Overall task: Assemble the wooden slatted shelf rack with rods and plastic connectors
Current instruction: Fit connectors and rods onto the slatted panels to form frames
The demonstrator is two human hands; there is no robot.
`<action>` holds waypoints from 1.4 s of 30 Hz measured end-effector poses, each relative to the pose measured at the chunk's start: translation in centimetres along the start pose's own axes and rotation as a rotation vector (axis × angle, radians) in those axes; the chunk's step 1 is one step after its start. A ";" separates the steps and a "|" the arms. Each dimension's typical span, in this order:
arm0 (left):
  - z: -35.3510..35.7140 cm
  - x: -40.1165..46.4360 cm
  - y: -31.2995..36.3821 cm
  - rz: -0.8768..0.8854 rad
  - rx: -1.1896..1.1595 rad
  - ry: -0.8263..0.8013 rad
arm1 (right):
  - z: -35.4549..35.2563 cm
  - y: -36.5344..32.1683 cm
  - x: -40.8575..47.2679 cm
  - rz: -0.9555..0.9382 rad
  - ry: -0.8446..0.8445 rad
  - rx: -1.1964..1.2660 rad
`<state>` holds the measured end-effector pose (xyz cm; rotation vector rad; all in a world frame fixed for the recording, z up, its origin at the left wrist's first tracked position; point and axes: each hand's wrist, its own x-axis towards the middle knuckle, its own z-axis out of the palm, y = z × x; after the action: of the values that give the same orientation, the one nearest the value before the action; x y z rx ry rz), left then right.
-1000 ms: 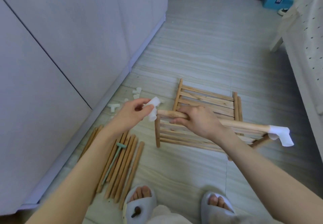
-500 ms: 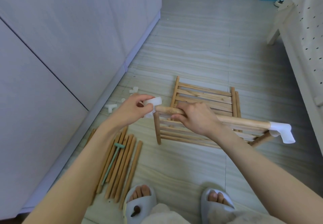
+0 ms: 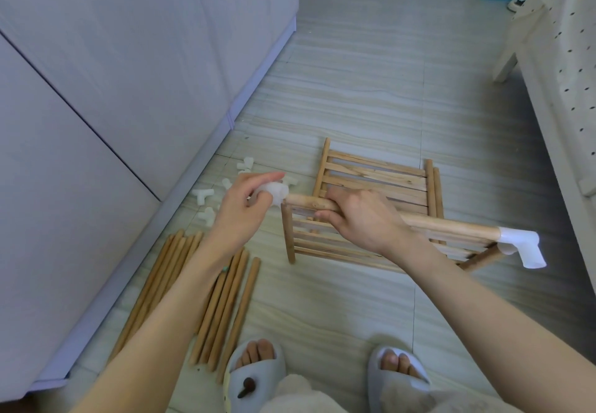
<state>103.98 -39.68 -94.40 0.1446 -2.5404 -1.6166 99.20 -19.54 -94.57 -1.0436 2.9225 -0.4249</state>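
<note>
Left hand [image 3: 240, 209] grip now pressing connector [image 3: 274, 194] onto rod [image 3: 451, 226] end, right hand [image 3: 361, 217] clamped around rod

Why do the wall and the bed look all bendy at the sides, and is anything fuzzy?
Head view: the wide-angle lens bows the straight lines near the edges, so the cupboard wall and the bed lean and curve; soft, even daylight, with only faint shadows on the floor; the left hand and its white connector look slightly smeared, the right hand on the rod is sharper.

Open floor [image 3: 371, 67] ahead — cabinet [image 3: 129, 57] left, bed [image 3: 561, 90] right.
</note>
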 end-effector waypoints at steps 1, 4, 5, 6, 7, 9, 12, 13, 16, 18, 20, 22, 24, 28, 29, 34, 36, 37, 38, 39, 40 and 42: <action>-0.1 0.0 -0.2 -0.010 0.001 0.040 | 0.0 -0.1 -0.1 0.002 0.009 0.000; -0.2 -0.2 -0.6 -0.015 0.039 0.052 | 0.1 -0.1 -0.4 0.006 0.020 -0.007; -0.1 -0.4 -0.7 -0.008 0.056 0.032 | 0.1 -0.1 -0.4 0.008 0.021 -0.008; 0.0 -0.5 -0.7 -0.001 0.070 0.013 | 0.0 -0.1 -0.4 0.010 0.021 -0.009; 0.0 -0.6 -0.7 0.001 0.074 0.002 | 0.0 -0.1 -0.4 0.012 0.017 -0.009; -0.2 -0.8 -0.6 0.004 0.072 -0.008 | -0.1 -0.1 -0.5 0.016 0.013 -0.005; -0.3 -0.8 -0.5 0.018 0.112 -0.011 | -0.1 -0.2 -0.6 0.014 0.012 -0.011; -0.3 -0.8 -0.4 0.025 0.128 -0.010 | -0.2 -0.2 -0.6 0.015 0.012 -0.012; -0.3 -0.9 -0.2 0.046 0.170 -0.015 | -0.3 -0.3 -0.8 0.013 0.016 -0.008; -0.5 -0.9 -0.2 0.065 0.212 -0.028 | -0.3 -0.3 -0.9 0.011 0.022 -0.007; -0.7 -0.9 -0.2 0.089 0.264 -0.042 | -0.4 -0.3 -1.0 0.013 0.025 -0.003; -0.7 -1.1 -0.1 0.103 0.296 -0.037 | -0.4 -0.3 -1.1 0.026 0.015 0.002; -0.5 -1.3 0.1 0.107 0.291 -0.011 | -0.6 -0.2 -1.2 0.043 0.003 0.000; 0.2 -1.8 0.6 0.148 0.301 0.012 | -0.6 -0.4 -1.4 0.064 0.002 0.002; 0.5 -2.0 0.7 0.171 0.321 -0.002 | -0.6 -0.4 -1.5 0.067 0.007 0.001; 1.1 -2.7 1.2 0.055 0.022 0.028 | -1.0 -0.5 -1.8 0.087 0.016 0.037; 1.0 -2.5 1.4 -0.018 -0.140 0.082 | -1.1 -0.5 -2.0 0.084 0.009 0.046; 1.0 -2.4 1.4 -0.034 -0.163 0.090 | -1.1 -0.4 -2.1 0.085 0.011 0.050; 1.1 -2.4 1.4 -0.041 -0.178 0.085 | -1.2 -0.4 -2.2 0.087 0.016 0.060; 1.3 -2.6 1.4 -0.045 -0.199 0.075 | -1.3 -0.4 -2.3 0.089 0.021 0.072; 1.6 -2.8 1.4 -0.047 -0.221 0.062 | -1.4 -0.4 -2.4 0.091 0.022 0.082; 2.2 -3.4 1.3 -0.043 -0.240 0.059 | -1.5 -0.4 -2.6 0.086 0.022 0.082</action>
<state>106.96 -36.63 -94.35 0.2204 -2.2924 -1.8876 101.35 -17.85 -93.21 -0.9048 2.9273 -0.5520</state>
